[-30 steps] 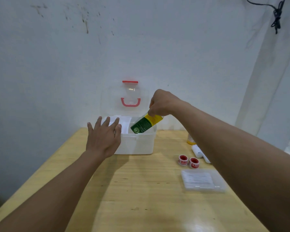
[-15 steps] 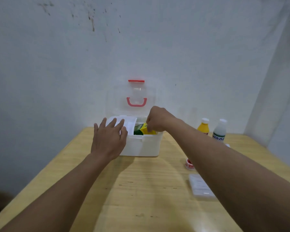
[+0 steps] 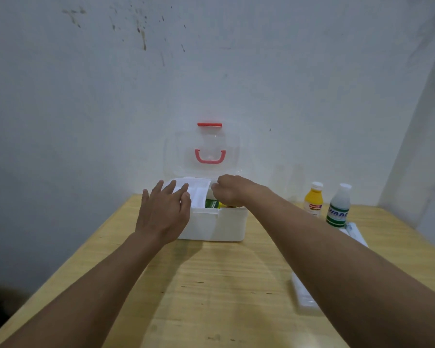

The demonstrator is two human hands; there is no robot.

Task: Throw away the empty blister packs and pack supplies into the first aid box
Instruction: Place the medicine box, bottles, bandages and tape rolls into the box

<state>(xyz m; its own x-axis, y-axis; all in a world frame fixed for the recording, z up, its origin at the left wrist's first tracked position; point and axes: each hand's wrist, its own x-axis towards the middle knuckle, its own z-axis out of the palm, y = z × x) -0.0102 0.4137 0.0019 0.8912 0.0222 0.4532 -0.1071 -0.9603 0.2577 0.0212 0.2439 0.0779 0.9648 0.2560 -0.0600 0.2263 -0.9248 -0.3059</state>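
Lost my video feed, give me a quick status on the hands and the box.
Left hand open, flat on white plastic first aid box. Right hand curled over green-yellow packet inside box; grip unclear. Lid up, nothing blocking.

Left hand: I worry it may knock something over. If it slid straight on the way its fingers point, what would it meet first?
Likely the white tray in the box, under its fingertips; beyond that, the raised clear lid. Depth is unclear.

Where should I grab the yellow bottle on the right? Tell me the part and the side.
Grip the yellow bottle around its body, below the white cap, coming from the front left with the right hand. It stands upright, and the clear bottle crowds its right side.
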